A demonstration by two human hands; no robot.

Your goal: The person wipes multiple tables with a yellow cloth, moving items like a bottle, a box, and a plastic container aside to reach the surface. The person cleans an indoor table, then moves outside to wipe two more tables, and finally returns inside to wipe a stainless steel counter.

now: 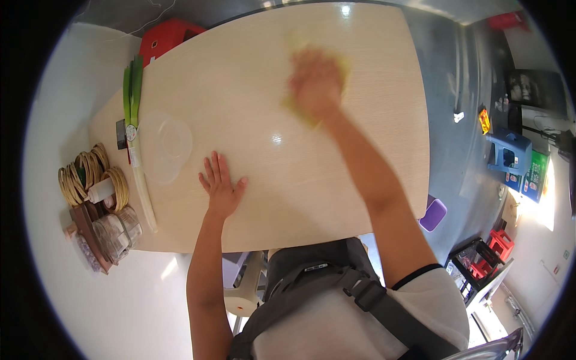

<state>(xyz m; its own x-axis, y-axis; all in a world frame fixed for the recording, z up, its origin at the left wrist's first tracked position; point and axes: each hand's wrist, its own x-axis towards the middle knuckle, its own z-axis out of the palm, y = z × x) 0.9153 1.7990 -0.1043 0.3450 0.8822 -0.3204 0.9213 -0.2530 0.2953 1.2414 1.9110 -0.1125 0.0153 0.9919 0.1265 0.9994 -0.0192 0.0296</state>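
Note:
My right hand (317,83) is spread over a yellow cloth (343,72) and presses it on the far part of a pale wood-grain table (279,193); both are blurred. Flat on the near left part of the tabletop rests my left hand (221,186), fingers apart, with nothing under it that I can see. Left of it lies a round translucent plastic lid or plate (166,148). Long green onions (137,157), bound with tape, lie along the table's left side.
Beside the onions is a small dark object (121,134). Coiled tan cords (85,173) and a clear jar (118,231) stand at the left edge. A red plastic stool (168,38) is behind the table. On the floor at right are a blue stool (510,150) and a purple bin (434,215).

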